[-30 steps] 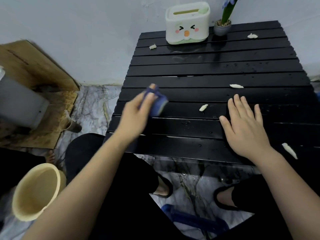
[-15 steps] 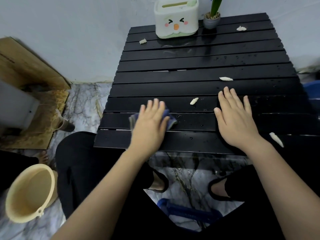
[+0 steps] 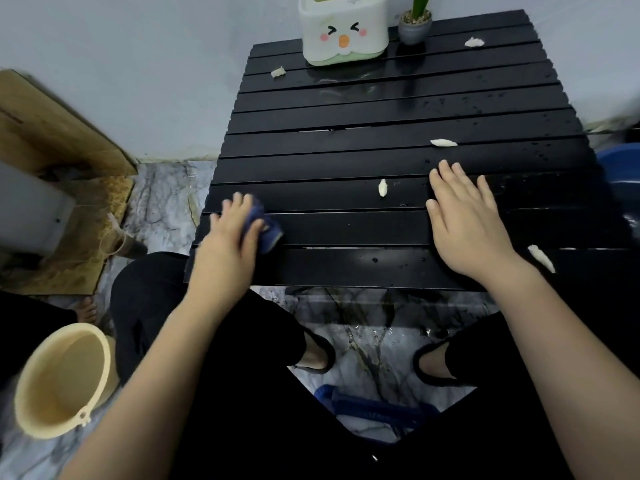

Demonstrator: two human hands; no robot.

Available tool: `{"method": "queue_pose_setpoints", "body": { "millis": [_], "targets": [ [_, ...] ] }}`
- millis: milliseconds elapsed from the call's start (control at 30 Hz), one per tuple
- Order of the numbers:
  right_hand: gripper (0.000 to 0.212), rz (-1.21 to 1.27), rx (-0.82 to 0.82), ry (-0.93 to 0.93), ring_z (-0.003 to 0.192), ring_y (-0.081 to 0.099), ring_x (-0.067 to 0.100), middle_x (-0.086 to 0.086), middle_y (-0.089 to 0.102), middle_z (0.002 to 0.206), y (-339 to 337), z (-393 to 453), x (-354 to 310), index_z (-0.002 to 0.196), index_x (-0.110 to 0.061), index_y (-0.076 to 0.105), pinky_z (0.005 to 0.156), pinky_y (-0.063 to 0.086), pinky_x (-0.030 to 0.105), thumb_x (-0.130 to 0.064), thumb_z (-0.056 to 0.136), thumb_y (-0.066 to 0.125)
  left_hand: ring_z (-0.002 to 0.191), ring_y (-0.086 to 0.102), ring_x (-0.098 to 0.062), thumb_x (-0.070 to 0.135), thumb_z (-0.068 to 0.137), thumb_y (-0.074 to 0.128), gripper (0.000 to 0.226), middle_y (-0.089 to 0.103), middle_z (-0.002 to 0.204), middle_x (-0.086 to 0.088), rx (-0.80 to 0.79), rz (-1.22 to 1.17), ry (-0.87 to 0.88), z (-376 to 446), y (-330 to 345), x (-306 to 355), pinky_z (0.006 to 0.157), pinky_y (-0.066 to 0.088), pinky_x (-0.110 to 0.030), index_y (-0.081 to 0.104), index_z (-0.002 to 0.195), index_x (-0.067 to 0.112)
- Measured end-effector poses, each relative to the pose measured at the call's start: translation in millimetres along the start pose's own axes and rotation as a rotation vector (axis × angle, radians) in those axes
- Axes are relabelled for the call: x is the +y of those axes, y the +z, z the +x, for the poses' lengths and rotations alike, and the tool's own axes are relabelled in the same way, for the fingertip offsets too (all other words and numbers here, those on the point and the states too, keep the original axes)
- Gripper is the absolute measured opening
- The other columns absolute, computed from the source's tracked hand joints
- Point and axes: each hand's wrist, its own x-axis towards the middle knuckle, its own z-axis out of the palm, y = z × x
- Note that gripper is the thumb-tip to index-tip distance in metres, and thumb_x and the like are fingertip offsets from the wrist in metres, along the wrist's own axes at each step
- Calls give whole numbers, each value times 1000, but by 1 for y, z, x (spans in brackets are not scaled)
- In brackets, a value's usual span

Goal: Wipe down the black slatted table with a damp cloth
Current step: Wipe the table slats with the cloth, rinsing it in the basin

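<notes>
Near edge of the desk (image 3: 346, 268): the left hand (image 3: 227, 242) lies at the near left corner, fingers closed down over a blue cloth (image 3: 265, 228), pressing it onto the second and third slats from the front. The hand is blurred, which suggests a stroke under way. The right hand (image 3: 465, 223) rests flat, fingers spread and holding nothing, toward the near right edge, apparently steadying the desk.

Handling, as judged: the cloth looks soft, light and bunched; it should fold to the palm and is best held from above with a flat hand, so it bridges the gaps between slats and does not sink in. Wet black slats show droplets and will be slippery.

Middle of the desk: several pale scraps (image 3: 382, 187) lie loose, one near the right hand's fingertips, another (image 3: 443, 143) further back.

Far edge: a white tissue box (image 3: 343, 29) and a small potted plant (image 3: 414, 27) stand by the wall; wiping there will call for working around or lifting them.
</notes>
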Motion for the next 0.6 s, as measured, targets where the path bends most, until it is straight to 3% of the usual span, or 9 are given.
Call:
{"method": "queue_pose_setpoints", "body": {
  "millis": [133,300,467,600],
  "targets": [
    [52,-3,-5,3,154,9,23,11,18,165,-1,0,-1,155,-5,25,123,1,44,-26,107,27,149,23,-32,20,103,42,47,33,158,-15,-3,138,59,-30,24,1,123,9,-47,40,147,5],
    [53,6,-40,3,154,7,22,9,15,165,-3,2,-1,156,-7,23,123,1,43,-27,107,27,140,40,-39,29,99,34,53,45,148,-22,-82,169,350,-31,72,75,118,22,-52,46,141,-1],
    [50,133,-78,18,153,14,21,8,23,163,-27,4,12,153,-9,33,122,7,42,-25,106,36,143,36,-37,30,101,29,54,41,151,-22,-206,118,574,-20,107,134,121,20,-46,42,144,-1],
    [51,128,-3,111,153,13,18,4,24,163,-60,-11,43,153,-16,35,123,5,42,-31,105,39,149,26,-25,25,102,41,50,34,157,-14,-172,-200,433,-4,85,134,124,14,-38,40,148,5]
  ]
}}
